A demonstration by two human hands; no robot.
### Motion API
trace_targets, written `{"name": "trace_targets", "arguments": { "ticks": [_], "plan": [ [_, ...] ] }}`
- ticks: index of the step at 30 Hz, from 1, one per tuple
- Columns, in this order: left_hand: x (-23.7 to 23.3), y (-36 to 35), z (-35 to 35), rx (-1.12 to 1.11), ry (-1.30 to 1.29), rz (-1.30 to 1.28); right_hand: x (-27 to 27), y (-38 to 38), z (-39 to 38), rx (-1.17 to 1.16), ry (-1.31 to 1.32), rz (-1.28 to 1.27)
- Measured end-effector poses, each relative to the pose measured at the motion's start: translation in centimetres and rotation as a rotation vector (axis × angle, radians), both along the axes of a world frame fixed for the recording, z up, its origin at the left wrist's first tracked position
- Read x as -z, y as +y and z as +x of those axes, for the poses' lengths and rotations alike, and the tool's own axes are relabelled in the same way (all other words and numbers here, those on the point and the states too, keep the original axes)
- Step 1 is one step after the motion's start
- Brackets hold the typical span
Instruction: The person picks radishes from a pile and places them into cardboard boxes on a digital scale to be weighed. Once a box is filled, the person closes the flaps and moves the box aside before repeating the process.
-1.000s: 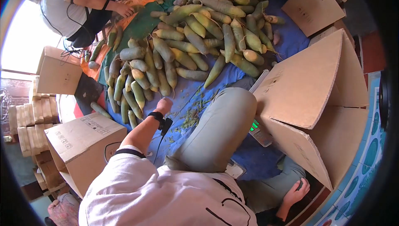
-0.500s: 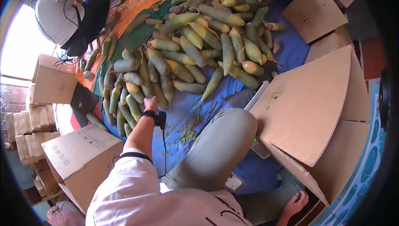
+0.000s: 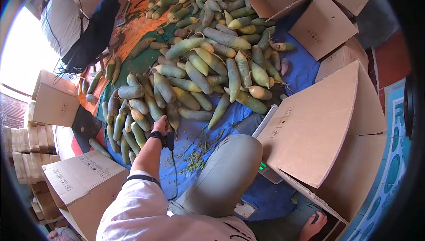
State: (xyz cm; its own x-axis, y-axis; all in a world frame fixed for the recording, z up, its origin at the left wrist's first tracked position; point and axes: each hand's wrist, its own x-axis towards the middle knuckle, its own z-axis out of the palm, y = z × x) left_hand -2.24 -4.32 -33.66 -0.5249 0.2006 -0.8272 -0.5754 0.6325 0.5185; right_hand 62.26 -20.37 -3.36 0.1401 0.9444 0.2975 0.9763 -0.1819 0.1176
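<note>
My left hand [image 3: 160, 125] reaches to the near edge of a big heap of green radishes [image 3: 190, 81]. Its fingers are closed at the lower end of one long green radish [image 3: 152, 106], though their far side is hidden. A black band with a small device sits on that wrist, and a cable hangs from it. Low on the right, my right hand [image 3: 313, 225] rests by my lower leg with its fingers curled. A small dark patch shows between its thumb and fingers; I cannot make out what it is.
A large open cardboard box [image 3: 312, 126] stands at the right, beside a scale [image 3: 270, 173] with a green display. A closed carton [image 3: 84, 176] is at left. Leaf scraps [image 3: 197, 154] lie on the blue sheet [image 3: 186, 183]. Another person [image 3: 66, 19] crouches at upper left.
The view has shifted slightly, bringing the scale's display and the upper box further into sight. My left hand stays at the same part of the heap; my right hand remains low.
</note>
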Motion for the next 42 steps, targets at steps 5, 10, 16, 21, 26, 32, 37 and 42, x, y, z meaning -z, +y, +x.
{"name": "trace_targets", "arguments": {
  "ticks": [5,10,16,21,26,32,37,42],
  "plan": [
    [-0.1,-2.7,0.2,0.089,-0.307,0.154,1.4,-0.9,0.4,0.065,0.188,0.006],
    [-3.6,-5.2,3.7,0.055,-0.497,0.165,1.2,-0.9,-0.2,0.039,0.214,0.039],
    [-16.2,-3.5,9.6,0.31,-0.467,0.437,0.9,-1.3,-0.6,0.065,0.233,0.082],
    [-28.5,-1.0,14.3,0.645,-0.344,0.84,1.4,-2.1,-0.2,0.053,0.242,0.14],
    [-37.7,0.1,19.0,0.938,-0.123,1.034,1.6,-2.6,0.1,0.08,0.262,0.218],
    [-44.8,0.9,25.3,1.156,0.082,1.159,1.9,-3.0,0.1,0.078,0.304,0.27],
    [-45.5,2.3,30.2,1.34,1.074,1.337,2.0,-3.4,0.2,0.066,0.305,0.304],
    [-45.4,2.5,34.4,1.56,1.406,1.331,2.2,-3.3,0.4,0.077,0.323,0.292]
  ]
}}
